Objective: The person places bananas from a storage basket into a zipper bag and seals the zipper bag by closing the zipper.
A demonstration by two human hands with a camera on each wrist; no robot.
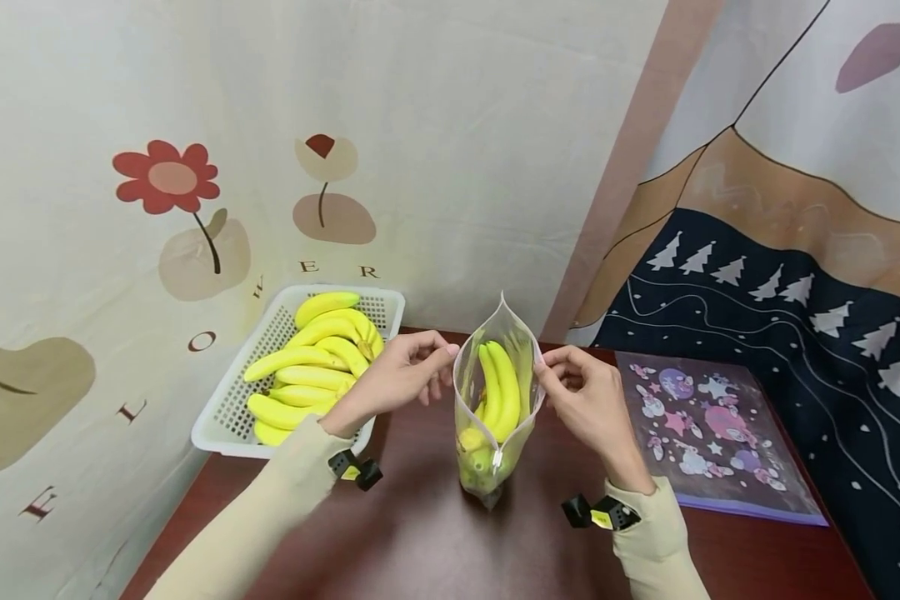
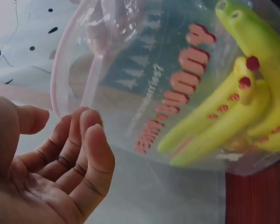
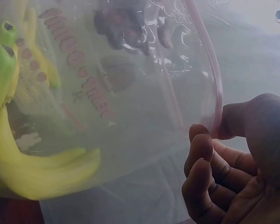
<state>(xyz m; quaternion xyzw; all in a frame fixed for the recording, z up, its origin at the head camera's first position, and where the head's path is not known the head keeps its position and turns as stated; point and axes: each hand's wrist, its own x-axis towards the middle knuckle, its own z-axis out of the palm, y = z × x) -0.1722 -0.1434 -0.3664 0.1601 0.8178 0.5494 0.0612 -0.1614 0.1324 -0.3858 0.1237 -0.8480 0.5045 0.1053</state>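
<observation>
A clear zip bag point(image 1: 528, 354) stands upright on the table, its mouth spread wide and a white slider at the near side. Inside are several yellow bananas point(image 1: 501, 392) with greenish tips; red print shows on the bag wall in both wrist views. My right hand point(image 1: 587, 396) pinches the right edge of the bag's mouth between thumb and fingers point(image 3: 199, 147). At the opposite edge is my left hand point(image 1: 401, 371), its bent fingertips point(image 2: 91, 119) at the rim while the thumb stands apart from them.
On the left, a white perforated basket point(image 1: 228, 408) holds several more bananas point(image 1: 307, 358). To the right lies a flat patterned zip bag point(image 1: 712, 429) with a purple edge. A printed curtain point(image 1: 450, 167) hangs behind the dark red table point(image 1: 420, 533).
</observation>
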